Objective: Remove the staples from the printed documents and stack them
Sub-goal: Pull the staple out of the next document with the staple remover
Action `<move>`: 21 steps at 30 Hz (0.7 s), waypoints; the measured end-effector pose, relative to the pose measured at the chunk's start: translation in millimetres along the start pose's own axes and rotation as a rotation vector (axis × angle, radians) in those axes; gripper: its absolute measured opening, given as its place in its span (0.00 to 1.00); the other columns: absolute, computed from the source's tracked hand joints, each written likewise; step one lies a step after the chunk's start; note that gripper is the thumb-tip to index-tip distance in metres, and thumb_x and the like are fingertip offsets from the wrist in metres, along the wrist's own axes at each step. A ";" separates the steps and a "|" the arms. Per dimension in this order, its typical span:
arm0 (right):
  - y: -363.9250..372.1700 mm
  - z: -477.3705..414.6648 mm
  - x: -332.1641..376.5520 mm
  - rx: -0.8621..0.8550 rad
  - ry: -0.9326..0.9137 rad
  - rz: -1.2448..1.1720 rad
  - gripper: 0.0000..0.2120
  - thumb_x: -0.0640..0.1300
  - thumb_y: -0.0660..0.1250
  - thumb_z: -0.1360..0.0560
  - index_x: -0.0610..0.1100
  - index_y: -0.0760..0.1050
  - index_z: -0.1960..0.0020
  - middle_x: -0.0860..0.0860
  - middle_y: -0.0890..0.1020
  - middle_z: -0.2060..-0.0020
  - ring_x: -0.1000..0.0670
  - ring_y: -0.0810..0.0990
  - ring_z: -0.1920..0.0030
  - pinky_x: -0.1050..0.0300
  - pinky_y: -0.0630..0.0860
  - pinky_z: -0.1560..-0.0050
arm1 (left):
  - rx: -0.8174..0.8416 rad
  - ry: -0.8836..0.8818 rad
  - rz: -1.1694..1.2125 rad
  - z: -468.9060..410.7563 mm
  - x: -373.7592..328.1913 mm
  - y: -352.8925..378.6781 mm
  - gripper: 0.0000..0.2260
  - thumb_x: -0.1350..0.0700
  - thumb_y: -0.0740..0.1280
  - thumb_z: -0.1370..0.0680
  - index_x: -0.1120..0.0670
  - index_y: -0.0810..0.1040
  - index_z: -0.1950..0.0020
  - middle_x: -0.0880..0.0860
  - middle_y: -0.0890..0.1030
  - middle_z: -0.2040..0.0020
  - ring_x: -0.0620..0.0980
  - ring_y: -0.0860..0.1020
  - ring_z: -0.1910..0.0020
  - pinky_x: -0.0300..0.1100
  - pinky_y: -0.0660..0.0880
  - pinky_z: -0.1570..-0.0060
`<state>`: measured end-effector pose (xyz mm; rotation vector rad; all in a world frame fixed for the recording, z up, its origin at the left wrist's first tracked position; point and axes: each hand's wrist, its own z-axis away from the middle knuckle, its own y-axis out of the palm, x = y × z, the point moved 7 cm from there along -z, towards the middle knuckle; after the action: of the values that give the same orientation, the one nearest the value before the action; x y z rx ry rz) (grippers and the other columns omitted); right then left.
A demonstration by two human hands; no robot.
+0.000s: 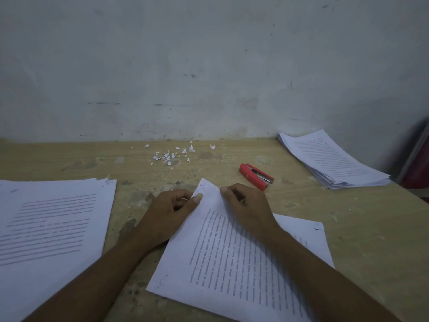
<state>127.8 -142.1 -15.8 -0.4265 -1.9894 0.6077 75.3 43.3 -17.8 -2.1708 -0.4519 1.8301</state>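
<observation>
A printed document (pixel 222 256) lies slanted on the wooden table in front of me, its top corner pointing away. My left hand (pixel 171 212) pinches the left edge of that corner between thumb and curled fingers. From the other side my right hand (pixel 246 205) grips the same corner, thumb on the paper. The staple itself is too small to make out. A second sheet (pixel 306 231) shows beneath the document at the right. One stack of printed pages (pixel 46 228) lies at the left, another stack (pixel 332 159) at the back right.
A red stapler (pixel 256 173) lies just beyond my right hand. Torn paper scraps (pixel 171 154) are scattered near the wall (pixel 209 66) at the table's back edge. The table's right edge (pixel 415 196) runs diagonally past the far stack.
</observation>
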 end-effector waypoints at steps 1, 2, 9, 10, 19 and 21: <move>-1.0 0.3 -0.9 0.030 0.001 0.003 0.10 0.50 0.66 0.21 0.46 0.82 0.54 0.55 0.82 0.64 0.60 0.78 0.62 0.71 0.69 0.63 | -0.003 -0.005 0.004 1.0 -0.7 -0.2 0.10 0.49 0.65 0.21 0.52 0.83 0.55 0.49 0.86 0.63 0.47 0.83 0.65 0.35 0.75 0.67; -3.0 0.9 -2.1 0.063 -0.002 0.016 0.08 0.49 0.66 0.21 0.47 0.82 0.53 0.56 0.82 0.63 0.60 0.78 0.61 0.71 0.69 0.62 | -0.010 -0.007 0.003 1.5 -1.1 -1.1 0.11 0.48 0.65 0.21 0.53 0.83 0.56 0.50 0.85 0.64 0.49 0.83 0.65 0.37 0.75 0.67; -57.0 8.1 -22.8 0.356 0.107 0.129 0.07 0.44 0.70 0.24 0.56 0.77 0.49 0.61 0.80 0.54 0.61 0.78 0.53 0.69 0.70 0.56 | -0.100 0.003 0.101 -5.2 -28.3 -9.8 0.12 0.49 0.66 0.21 0.54 0.83 0.59 0.51 0.85 0.64 0.48 0.83 0.66 0.38 0.75 0.65; -68.4 9.1 -26.2 0.408 0.118 0.161 0.10 0.42 0.70 0.24 0.58 0.76 0.53 0.63 0.80 0.57 0.61 0.79 0.55 0.66 0.70 0.57 | -0.096 0.011 0.100 -8.1 -35.4 -9.3 0.11 0.51 0.66 0.21 0.53 0.83 0.59 0.49 0.85 0.65 0.43 0.82 0.68 0.33 0.74 0.68; -158.7 33.5 -69.9 0.408 0.313 -0.056 0.05 0.42 0.68 0.21 0.47 0.82 0.53 0.56 0.85 0.57 0.57 0.83 0.57 0.65 0.75 0.55 | 0.129 0.012 0.046 -51.9 -76.4 14.2 0.09 0.51 0.68 0.23 0.55 0.84 0.53 0.51 0.85 0.62 0.42 0.79 0.68 0.34 0.71 0.69; -181.3 33.1 -79.9 0.312 0.355 -0.140 0.05 0.39 0.67 0.22 0.43 0.82 0.53 0.54 0.85 0.58 0.55 0.83 0.58 0.66 0.75 0.56 | 0.103 0.007 0.038 -64.5 -79.2 17.9 0.09 0.51 0.69 0.22 0.55 0.84 0.51 0.51 0.86 0.58 0.42 0.80 0.67 0.33 0.72 0.68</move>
<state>127.7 -339.8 19.4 -0.1854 -1.5412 0.6882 127.7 -5.0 57.4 -2.1300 -0.3108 1.8230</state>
